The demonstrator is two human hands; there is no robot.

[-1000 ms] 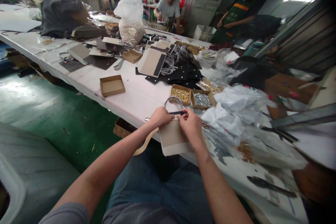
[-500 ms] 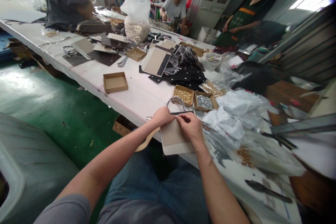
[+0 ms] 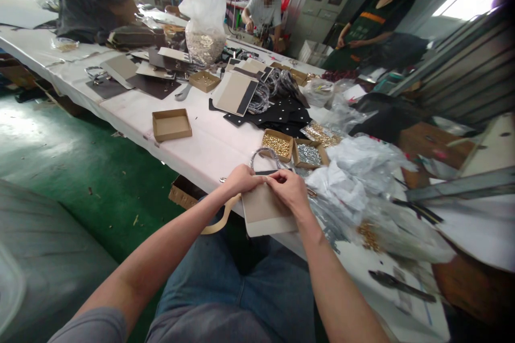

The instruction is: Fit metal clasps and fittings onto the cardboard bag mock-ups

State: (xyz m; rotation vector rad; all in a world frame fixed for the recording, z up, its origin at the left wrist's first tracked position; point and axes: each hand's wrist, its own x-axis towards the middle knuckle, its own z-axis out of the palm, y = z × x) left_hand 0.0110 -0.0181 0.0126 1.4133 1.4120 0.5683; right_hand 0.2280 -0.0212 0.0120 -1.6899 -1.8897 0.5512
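A flat beige bag panel (image 3: 265,213) with a paler lower band lies at the table edge in front of me. Behind its dark upper strip rises a looped grey handle (image 3: 263,151), wrapped in clear plastic. My left hand (image 3: 244,179) is closed on the upper left edge of the panel. Against the same edge, my right hand (image 3: 290,190) has thumb and forefinger pinched together, close to the left fingertips. Any small part between the fingertips is too small to make out. A tan strap (image 3: 225,220) curves down beside my left wrist.
Beyond the hands stand a box of gold rivets (image 3: 277,144) and a box of silver pieces (image 3: 308,154). An open cardboard box (image 3: 172,124) sits left. Plastic bags (image 3: 338,187) crowd the right, near a dark tool (image 3: 400,285). Two people (image 3: 263,8) are across the table.
The whole view has shifted slightly. Both hands stay at the panel's upper edge, and the left thumb now lies straighter toward the right fingertips.
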